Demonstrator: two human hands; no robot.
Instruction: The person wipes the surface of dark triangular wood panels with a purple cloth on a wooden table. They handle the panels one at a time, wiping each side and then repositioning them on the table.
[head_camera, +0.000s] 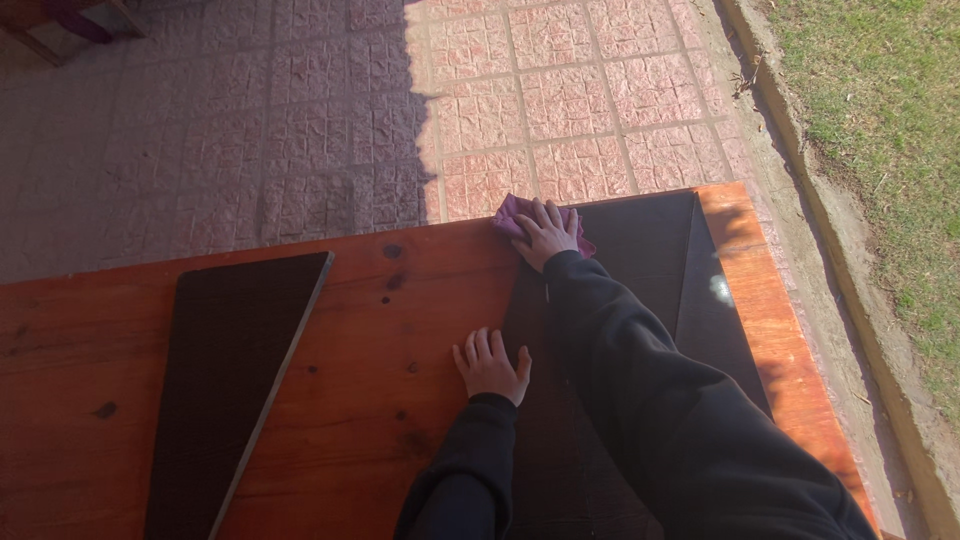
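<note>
Two hands are at work on a long wooden table (400, 330) with an orange-brown top, which stands outdoors on a floor of pink paving tiles (560, 100). The right hand (547, 232) is stretched far forward, at the far edge of the table. It lies flat, with the fingers spread, on a small purple cloth (512, 217), and it presses this cloth down on the far corner of a dark panel (640, 270). The cloth is not pinched between the fingers; the palm and fingers cover most of it, and only its left part and a small piece on the right side can be seen.

The left hand (489, 364) is nearer to the body. It rests open and flat, palm down, and holds nothing. It lies where the left edge of the dark panel meets the bare wood. Both arms are in dark sleeves (640, 400).

The dark panel lies on the right part of the table, and a bright spot of light shows on its surface. A second dark panel (230, 380), long and narrow, lies on the left part of the table, well apart from both hands.

On the right, beside the tiles, there is a concrete border (850, 240) and then grass (890, 110). The left part of the floor is in shadow.
</note>
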